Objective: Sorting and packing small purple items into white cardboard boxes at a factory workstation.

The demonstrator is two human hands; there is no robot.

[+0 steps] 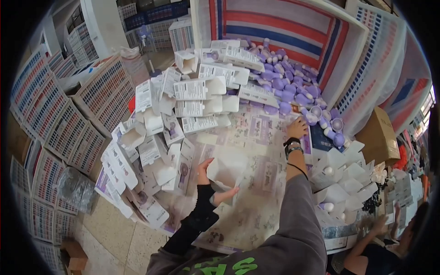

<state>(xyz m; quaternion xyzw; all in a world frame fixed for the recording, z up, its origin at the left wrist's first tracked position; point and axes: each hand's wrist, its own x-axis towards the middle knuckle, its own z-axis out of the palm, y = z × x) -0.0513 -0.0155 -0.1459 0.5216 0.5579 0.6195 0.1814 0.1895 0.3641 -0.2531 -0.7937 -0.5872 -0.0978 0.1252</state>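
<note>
An upright white carton with its top flaps up stands in my left hand. The thumb is along its left side and the fingers are under its near edge. My right hand reaches to the far right of the table, its fingers apart and slightly bent. The fingers lie at the top of a purple printed sheet, right beside a heap of small purple-and-white handheld fans. Whether the fingertips touch the sheet or a fan is hard to see. A dark blue printed packet lies just right of that hand.
Opened white cartons are piled left and behind. More cartons holding purple items stand at the right. A striped crate wall rises behind the fans. Stacked crates line the left; a co-worker's arm shows lower right.
</note>
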